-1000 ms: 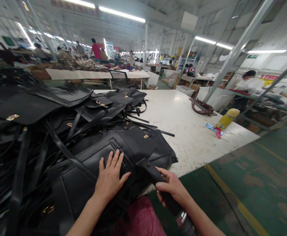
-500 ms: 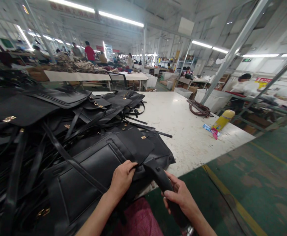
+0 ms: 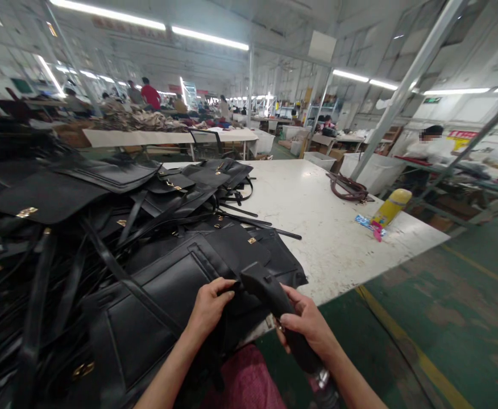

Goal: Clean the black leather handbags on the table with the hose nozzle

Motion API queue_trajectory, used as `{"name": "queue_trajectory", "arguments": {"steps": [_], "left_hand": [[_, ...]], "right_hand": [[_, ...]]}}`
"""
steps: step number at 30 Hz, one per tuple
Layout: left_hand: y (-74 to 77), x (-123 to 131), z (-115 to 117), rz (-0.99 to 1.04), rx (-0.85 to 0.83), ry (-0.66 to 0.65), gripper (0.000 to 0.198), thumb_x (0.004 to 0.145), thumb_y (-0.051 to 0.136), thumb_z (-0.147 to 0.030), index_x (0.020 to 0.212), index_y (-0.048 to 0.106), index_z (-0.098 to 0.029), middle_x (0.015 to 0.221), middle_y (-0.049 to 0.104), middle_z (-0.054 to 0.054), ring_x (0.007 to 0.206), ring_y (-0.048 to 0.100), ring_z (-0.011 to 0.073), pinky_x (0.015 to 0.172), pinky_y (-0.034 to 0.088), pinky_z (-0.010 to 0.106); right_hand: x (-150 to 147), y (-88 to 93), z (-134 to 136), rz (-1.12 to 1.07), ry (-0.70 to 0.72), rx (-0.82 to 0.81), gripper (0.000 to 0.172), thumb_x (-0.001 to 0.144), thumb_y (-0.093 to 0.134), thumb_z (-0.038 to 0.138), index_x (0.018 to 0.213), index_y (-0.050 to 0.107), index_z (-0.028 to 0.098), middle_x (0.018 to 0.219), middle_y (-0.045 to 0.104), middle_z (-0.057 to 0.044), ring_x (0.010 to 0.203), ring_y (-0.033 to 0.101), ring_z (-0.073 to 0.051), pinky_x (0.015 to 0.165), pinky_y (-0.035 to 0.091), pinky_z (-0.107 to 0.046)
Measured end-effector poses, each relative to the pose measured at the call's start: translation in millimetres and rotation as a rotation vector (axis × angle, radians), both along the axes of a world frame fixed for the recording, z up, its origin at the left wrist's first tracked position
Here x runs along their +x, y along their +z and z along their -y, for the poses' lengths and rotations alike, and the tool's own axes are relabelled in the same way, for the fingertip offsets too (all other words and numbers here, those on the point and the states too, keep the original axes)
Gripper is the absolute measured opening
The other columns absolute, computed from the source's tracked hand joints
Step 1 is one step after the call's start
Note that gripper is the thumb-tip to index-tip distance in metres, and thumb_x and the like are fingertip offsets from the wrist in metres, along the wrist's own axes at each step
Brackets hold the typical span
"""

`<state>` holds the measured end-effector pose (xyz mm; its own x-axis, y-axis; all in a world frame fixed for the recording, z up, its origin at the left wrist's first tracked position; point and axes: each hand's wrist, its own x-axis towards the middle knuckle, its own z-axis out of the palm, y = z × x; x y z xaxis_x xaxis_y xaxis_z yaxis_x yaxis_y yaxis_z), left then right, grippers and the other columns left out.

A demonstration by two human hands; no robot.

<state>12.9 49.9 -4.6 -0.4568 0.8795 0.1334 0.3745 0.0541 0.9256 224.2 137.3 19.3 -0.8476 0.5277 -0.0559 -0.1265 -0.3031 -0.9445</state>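
A black leather bag (image 3: 167,289) lies on top of a pile at the near edge of the white table (image 3: 317,227). My left hand (image 3: 208,309) is closed, pinching the bag's edge near its front flap. My right hand (image 3: 306,326) is wrapped round the handle of a black hand-held tool (image 3: 274,301). The tool's head points at the spot my left hand grips, almost touching the fingers. A metal fitting shows at the tool's lower end by my wrist.
Several black bags and straps (image 3: 82,216) are heaped over the table's left half. A brown strap (image 3: 349,187), a yellow bottle (image 3: 389,207) and a small packet (image 3: 366,222) lie at the right. Other people work at tables behind; one person (image 3: 428,145) sits at right. Green floor lies to the right.
My left hand went from lying flat on the bag to pinching its edge. My right hand lifted the tool's head up and left toward that hand.
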Motion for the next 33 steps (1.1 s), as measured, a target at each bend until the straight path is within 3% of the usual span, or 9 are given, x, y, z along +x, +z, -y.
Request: {"name": "queue_trajectory", "arguments": {"steps": [5, 10, 15, 23, 28, 33], "left_hand": [[-0.6, 11, 7, -0.141, 0.017, 0.013, 0.023, 0.071, 0.048, -0.015, 0.083, 0.066, -0.02, 0.076, 0.063, 0.0, 0.076, 0.057, 0.0151, 0.071, 0.042, 0.025], [-12.5, 37, 28, -0.619, 0.01, 0.037, 0.017, 0.079, 0.045, -0.016, 0.081, 0.062, -0.019, 0.076, 0.059, 0.003, 0.072, 0.054, 0.0157, 0.067, 0.041, 0.029], [-30.7, 49, 46, -0.991, 0.083, 0.082, 0.022, 0.08, 0.043, -0.012, 0.095, 0.058, -0.018, 0.082, 0.058, 0.006, 0.074, 0.051, 0.0181, 0.066, 0.041, 0.033], [-59.5, 47, 52, -0.927, 0.212, 0.124, 0.019, 0.083, 0.038, -0.011, 0.086, 0.057, -0.017, 0.077, 0.055, 0.006, 0.067, 0.051, 0.0147, 0.056, 0.042, 0.025], [-62.1, 49, 52, -0.856, 0.207, 0.128, 0.02, 0.082, 0.038, -0.01, 0.083, 0.056, -0.018, 0.075, 0.055, 0.004, 0.07, 0.051, 0.0152, 0.058, 0.044, 0.025], [-64.0, 53, 53, -0.88, 0.173, 0.124, 0.021, 0.079, 0.038, -0.006, 0.082, 0.056, -0.018, 0.072, 0.055, 0.004, 0.065, 0.05, 0.0155, 0.055, 0.042, 0.026]], "right_hand": [[-3, -1.1, 14, 0.027, 0.058, 0.007, 0.066, 0.065, 0.065, 0.017, 0.126, 0.039, 0.018, 0.058, 0.059, 0.001, 0.038, 0.052, -0.009, 0.033, 0.043, -0.018], [-13, 26.6, 15, 0.075, -0.03, 0.097, 0.064, 0.07, 0.061, 0.016, 0.129, 0.035, 0.019, 0.059, 0.059, 0.002, 0.04, 0.051, -0.009, 0.035, 0.044, -0.017], [-9, 39.7, 18, 0.216, 0.143, 0.135, 0.063, 0.07, 0.056, 0.013, 0.129, 0.036, 0.021, 0.066, 0.061, 0.002, 0.039, 0.051, -0.008, 0.034, 0.043, -0.016], [-48, 34.7, 23, 0.315, 0.328, 0.259, 0.056, 0.065, 0.059, 0.013, 0.119, 0.047, 0.019, 0.058, 0.055, 0.005, 0.035, 0.047, -0.007, 0.029, 0.04, -0.015], [-94, 37.3, 20, 0.258, 0.286, 0.292, 0.052, 0.067, 0.058, 0.019, 0.118, 0.045, 0.019, 0.058, 0.055, 0.004, 0.036, 0.05, -0.009, 0.03, 0.043, -0.018], [-164, 43.7, -10, 0.299, 0.21, 0.307, 0.038, 0.069, 0.057, 0.027, 0.104, 0.051, 0.014, 0.053, 0.056, 0.001, 0.036, 0.055, -0.015, 0.03, 0.045, -0.022]]}}
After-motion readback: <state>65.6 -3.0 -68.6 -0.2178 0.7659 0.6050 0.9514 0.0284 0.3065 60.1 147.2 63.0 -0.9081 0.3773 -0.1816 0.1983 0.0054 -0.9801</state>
